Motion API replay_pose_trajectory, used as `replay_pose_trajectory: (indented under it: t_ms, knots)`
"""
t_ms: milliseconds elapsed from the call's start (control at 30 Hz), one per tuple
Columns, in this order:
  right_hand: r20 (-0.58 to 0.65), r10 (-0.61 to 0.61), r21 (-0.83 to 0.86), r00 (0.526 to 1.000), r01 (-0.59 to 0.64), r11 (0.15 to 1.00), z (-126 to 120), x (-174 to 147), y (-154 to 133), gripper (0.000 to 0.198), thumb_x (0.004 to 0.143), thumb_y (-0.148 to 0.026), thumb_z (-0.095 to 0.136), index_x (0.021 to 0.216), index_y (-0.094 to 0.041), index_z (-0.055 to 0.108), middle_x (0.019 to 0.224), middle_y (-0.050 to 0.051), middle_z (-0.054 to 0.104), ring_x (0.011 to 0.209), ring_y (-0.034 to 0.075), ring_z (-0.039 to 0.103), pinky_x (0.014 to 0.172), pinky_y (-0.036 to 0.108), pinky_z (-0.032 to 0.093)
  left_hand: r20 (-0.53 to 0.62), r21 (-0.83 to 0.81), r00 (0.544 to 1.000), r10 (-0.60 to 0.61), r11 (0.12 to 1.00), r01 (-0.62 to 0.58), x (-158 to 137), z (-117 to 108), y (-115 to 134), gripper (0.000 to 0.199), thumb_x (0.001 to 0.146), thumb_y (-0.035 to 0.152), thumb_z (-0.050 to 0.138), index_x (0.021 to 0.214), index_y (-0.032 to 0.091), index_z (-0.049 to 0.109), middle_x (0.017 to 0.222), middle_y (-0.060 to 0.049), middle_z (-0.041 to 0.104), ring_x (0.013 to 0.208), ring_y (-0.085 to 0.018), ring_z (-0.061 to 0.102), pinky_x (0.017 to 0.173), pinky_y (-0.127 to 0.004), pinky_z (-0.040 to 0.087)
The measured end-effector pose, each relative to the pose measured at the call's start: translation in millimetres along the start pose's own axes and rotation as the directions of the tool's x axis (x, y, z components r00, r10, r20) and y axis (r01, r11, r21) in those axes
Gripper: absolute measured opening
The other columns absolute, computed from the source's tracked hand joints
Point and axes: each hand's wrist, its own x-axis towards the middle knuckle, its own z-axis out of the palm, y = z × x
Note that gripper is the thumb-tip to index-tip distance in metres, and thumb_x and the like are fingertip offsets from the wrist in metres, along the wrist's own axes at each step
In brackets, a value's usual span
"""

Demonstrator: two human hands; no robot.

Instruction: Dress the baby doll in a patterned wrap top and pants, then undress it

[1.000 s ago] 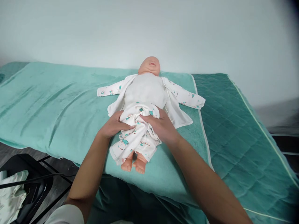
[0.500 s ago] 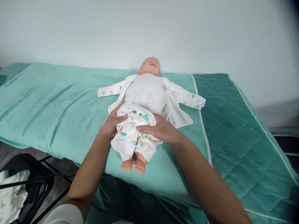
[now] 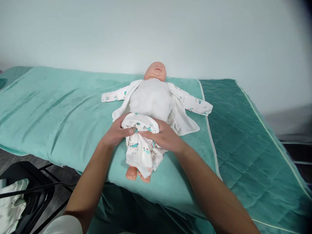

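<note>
A baby doll (image 3: 156,70) lies on its back, its feet toward me. Its printed white jacket (image 3: 188,122) is spread open over a plain white torso, with both sleeves stretched out sideways. Printed white baby pants (image 3: 137,151) cover the doll's legs, and the bare feet stick out below the hems. My left hand (image 3: 117,131) grips the waistband from the left side, thumb on top. From the right, my right hand (image 3: 167,135) holds the same waistband, its thumb close to the left one. The fingers beneath the fabric are hidden.
A light green blanket (image 3: 56,107) covers the bed, and a darker quilted cover (image 3: 241,139) shows at the right. The white wall (image 3: 146,32) rises behind. At lower left, folded printed clothes (image 3: 12,204) rest on a black chair (image 3: 36,188).
My hands have drawn closer together, bunching the waistband between the thumbs. The pant legs have gathered inward and hang lower over the doll's feet.
</note>
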Motion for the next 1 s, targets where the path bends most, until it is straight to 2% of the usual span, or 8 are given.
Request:
replay_pose_trajectory:
  t_ms: [133,233,367,467,567,667,867,1000]
  knots:
    - [0.047,-0.026,-0.058,0.999,0.028,0.998,0.9,-0.9,0.2,0.035,0.087,-0.036,0.068,0.118,-0.020,0.070,0.110,0.003,0.075,0.102,0.022,0.068,0.085,0.032,0.052,-0.019,0.296,0.993,-0.119,0.948,0.119,-15.5,8.5,30.0,0.044,0.065,0.038,0.087,0.100,0.016,0.070,0.089,-0.003,0.070,0.082,-0.019,0.063,0.071,-0.027,0.049]
    - [0.058,-0.031,-0.122,0.998,0.038,0.992,1.0,-1.4,-0.6,0.024,0.084,-0.031,0.069,0.105,-0.019,0.071,0.099,0.002,0.074,0.093,0.020,0.067,0.078,0.029,0.049,-0.091,0.359,0.980,-0.177,0.912,0.198,-33.6,18.5,44.5,0.033,0.071,0.032,0.083,0.098,0.017,0.070,0.088,-0.002,0.069,0.082,-0.018,0.061,0.072,-0.027,0.048]
    - [0.137,-0.027,-0.340,0.990,0.072,0.938,-0.1,-1.7,-5.4,0.012,0.079,-0.029,0.070,0.081,-0.018,0.066,0.075,-0.003,0.067,0.072,0.015,0.059,0.063,0.024,0.038,-0.218,0.167,0.955,-0.201,0.956,0.239,-67.6,35.2,39.2,0.033,0.073,0.033,0.082,0.101,0.018,0.071,0.090,-0.003,0.071,0.081,-0.019,0.062,0.072,-0.027,0.047]
    - [0.210,-0.005,-0.509,0.978,0.114,0.853,0.6,-3.2,-9.9,0.013,0.077,-0.026,0.070,0.070,-0.018,0.063,0.069,-0.003,0.064,0.068,0.013,0.055,0.060,0.025,0.030,-0.323,-0.037,0.908,-0.266,0.963,0.268,-97.5,49.7,27.2,0.037,0.077,0.034,0.079,0.109,0.019,0.070,0.092,-0.004,0.071,0.082,-0.020,0.062,0.073,-0.028,0.047]
    - [0.253,0.025,-0.591,0.967,0.134,0.795,2.3,-6.3,-12.9,0.010,0.075,-0.024,0.070,0.070,-0.018,0.064,0.072,-0.002,0.067,0.069,0.013,0.055,0.061,0.025,0.029,-0.397,-0.106,0.863,-0.312,0.950,0.295,-124.0,64.7,19.2,0.032,0.078,0.035,0.079,0.105,0.019,0.069,0.087,-0.002,0.067,0.078,-0.016,0.058,0.069,-0.025,0.044]
    - [0.292,0.026,-0.609,0.956,0.165,0.776,3.0,-9.7,-14.9,0.012,0.075,-0.027,0.071,0.071,-0.019,0.064,0.074,-0.002,0.067,0.070,0.013,0.056,0.061,0.025,0.030,-0.477,-0.132,0.819,-0.319,0.947,0.292,-141.7,81.0,17.5,0.027,0.078,0.036,0.079,0.094,0.018,0.068,0.084,-0.002,0.064,0.076,-0.014,0.054,0.067,-0.023,0.042]
    - [0.319,0.013,-0.673,0.948,0.217,0.707,3.1,-13.8,-17.4,0.018,0.080,-0.036,0.070,0.075,-0.020,0.065,0.082,0.000,0.071,0.078,0.016,0.061,0.065,0.027,0.033,-0.557,-0.379,0.724,-0.406,0.901,0.213,-157.2,117.4,16.1,0.032,0.076,0.039,0.080,0.098,0.018,0.070,0.095,-0.005,0.068,0.084,-0.016,0.059,0.073,-0.025,0.046]
    - [0.322,0.056,-0.755,0.945,0.221,0.618,5.3,-15.4,-15.7,0.018,0.081,-0.039,0.070,0.078,-0.021,0.067,0.084,0.002,0.074,0.080,0.018,0.063,0.064,0.028,0.031,-0.628,-0.387,0.674,-0.390,0.907,0.164,-167.2,124.9,2.5,0.032,0.073,0.036,0.082,0.096,0.017,0.070,0.097,-0.005,0.071,0.088,-0.017,0.063,0.080,-0.027,0.048]
